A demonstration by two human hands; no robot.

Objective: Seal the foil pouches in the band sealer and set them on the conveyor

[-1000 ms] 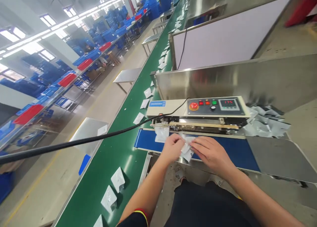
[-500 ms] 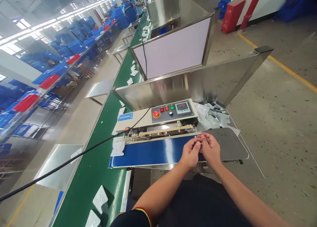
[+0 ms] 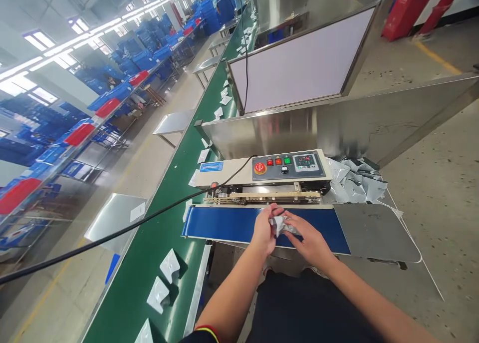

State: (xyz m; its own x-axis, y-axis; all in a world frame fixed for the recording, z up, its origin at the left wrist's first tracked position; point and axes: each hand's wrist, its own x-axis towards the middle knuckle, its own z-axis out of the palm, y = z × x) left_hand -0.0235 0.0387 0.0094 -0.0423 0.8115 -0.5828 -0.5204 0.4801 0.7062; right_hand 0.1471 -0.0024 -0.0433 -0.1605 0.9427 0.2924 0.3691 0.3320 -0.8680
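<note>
Between my two hands is a small crumpled silvery-white pouch, held above the blue belt of the band sealer. My left hand grips it from the left with curled fingers. From the right, my right hand pinches its other side, thumb below and fingers on top. What the pouch contains is hidden. Just behind my hands runs the sealer's beige housing with a control panel, a red knob, lit buttons and a red digital display. A heap of similar pouches lies right of the housing.
A green conveyor runs diagonally along the left, carrying scattered pouches. A black cable crosses in front of it to the sealer. Behind the sealer stands a steel partition. A grey plate extends the belt to the right.
My hands have moved left along the blue belt and a pouch now shows between them. The view has shifted right. The white pouch at the belt's left end has moved off onto the green conveyor.
</note>
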